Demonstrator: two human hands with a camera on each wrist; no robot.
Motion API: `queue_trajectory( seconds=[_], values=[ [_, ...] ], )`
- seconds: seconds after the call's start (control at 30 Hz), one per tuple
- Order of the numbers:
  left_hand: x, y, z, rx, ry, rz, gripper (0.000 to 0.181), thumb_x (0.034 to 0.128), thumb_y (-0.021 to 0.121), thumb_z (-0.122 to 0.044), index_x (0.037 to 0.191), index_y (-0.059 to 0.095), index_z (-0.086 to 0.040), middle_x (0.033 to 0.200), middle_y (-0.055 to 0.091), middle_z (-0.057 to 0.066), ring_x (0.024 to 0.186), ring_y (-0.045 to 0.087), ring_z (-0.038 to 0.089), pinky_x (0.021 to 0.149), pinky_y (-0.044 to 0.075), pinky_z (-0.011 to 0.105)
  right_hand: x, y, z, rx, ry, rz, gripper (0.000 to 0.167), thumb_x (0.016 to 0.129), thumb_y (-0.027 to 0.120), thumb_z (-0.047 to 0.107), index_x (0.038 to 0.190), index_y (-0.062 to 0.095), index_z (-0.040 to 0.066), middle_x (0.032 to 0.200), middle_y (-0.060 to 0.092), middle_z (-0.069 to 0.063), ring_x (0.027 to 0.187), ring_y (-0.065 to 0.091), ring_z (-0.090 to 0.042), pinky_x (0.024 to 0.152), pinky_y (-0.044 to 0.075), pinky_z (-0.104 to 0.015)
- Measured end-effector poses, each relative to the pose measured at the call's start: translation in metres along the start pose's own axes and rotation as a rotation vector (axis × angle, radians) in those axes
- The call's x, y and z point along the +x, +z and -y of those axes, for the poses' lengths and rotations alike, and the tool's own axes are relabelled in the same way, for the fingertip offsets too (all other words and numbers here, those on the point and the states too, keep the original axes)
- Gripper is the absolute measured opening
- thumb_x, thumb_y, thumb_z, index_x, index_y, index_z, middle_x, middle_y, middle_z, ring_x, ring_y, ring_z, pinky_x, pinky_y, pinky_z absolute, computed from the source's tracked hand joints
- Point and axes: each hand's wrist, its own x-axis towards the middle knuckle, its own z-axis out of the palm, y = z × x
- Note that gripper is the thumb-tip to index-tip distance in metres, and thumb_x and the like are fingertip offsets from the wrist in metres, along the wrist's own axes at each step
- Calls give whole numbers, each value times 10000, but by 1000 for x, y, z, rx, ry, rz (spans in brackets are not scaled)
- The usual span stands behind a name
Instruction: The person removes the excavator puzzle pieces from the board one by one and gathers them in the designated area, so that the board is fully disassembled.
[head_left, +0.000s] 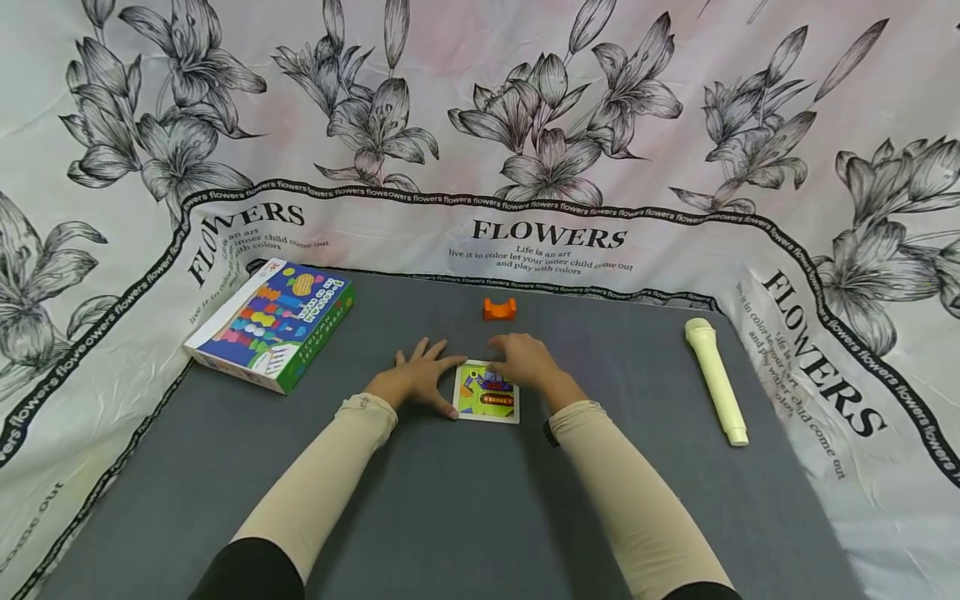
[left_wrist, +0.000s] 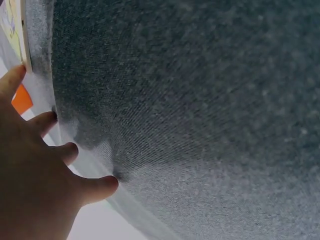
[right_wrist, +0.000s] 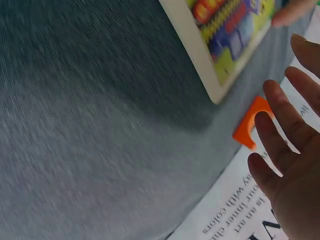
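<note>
A square puzzle board (head_left: 487,400) with a white border and a colourful vehicle picture lies on the grey cloth. My left hand (head_left: 417,377) is spread at its left side, thumb and index fingertip at the board's left corners; in the left wrist view the fingers of this hand (left_wrist: 45,155) are apart, one tip at the board's edge (left_wrist: 25,45). Over the board's upper right corner is my right hand (head_left: 531,365). The right wrist view shows this hand (right_wrist: 295,150) with relaxed, separated fingers beside the board (right_wrist: 225,45), nothing in its palm.
An orange curved block (head_left: 499,309) sits beyond the board. A colourful box (head_left: 273,321) lies at the back left, and a pale yellow cylinder with a wider head (head_left: 717,383) lies at the right. A flower-printed white cloth (head_left: 547,250) rises behind and around the grey surface.
</note>
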Motion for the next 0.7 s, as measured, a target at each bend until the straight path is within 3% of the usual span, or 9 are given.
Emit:
queue_trajectory(
  seconds=[0.37,0.7],
  values=[
    [1,1,4,9,13,7,1019,696,783,-619,1535,266,-357,1637,63,94,1485,5,410,1074,86,735,5,22,3,10,-26,-12,347,908,693,296,1232,672,175,1228,613,-86,1134,553,-297,969,434,-514],
    [3,1,4,13,11,4,1021,688,782,-629,1532,269,-367,1637,73,84,1487,17,399,1080,102,726,10,30,5,-10,-93,-53,277,909,694,224,1182,707,176,1148,639,-87,1091,573,-305,929,457,-507]
  ],
)
